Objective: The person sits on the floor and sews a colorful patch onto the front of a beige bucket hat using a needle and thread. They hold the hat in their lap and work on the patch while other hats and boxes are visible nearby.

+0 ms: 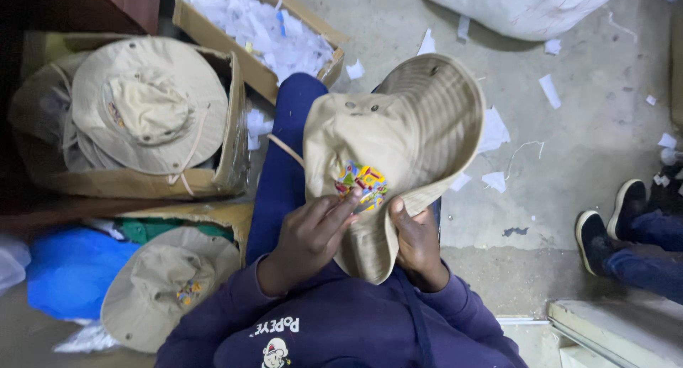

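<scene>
You hold a tan sun hat [398, 147] up over your lap, with its wide brim bent and its round top facing you. A small bright patch [361, 185] with many colours sits on the side of the hat, just above your fingers.

Your left hand [311, 238] is under the hat and a bit to the left. Its fingers are stretched up and press on the hat right next to the patch. It is touching, not squeezing tight. Your right hand [415, 241] grips the low edge of the brim, with the thumb on the front and the other fingers tucked behind the cloth. The hat rises up and away from both hands, so the hands are at its bottom end. A thin tan cord [284, 149] hangs off the hat to the left, across your blue trouser leg [279, 176].

On your left, a cardboard box [231, 137] holds a stack of hats [146, 105] of the same kind. Another hat [167, 286] lies lower down by your left elbow, next to a blue plastic bag [71, 268]. Past your knee is a box of white paper scraps [260, 30]. More paper bits [549, 91] lie on the grey floor. A big white sack [526, 5] is at the top. On the right you can see another person's dark shoes [612, 222] with white soles.
</scene>
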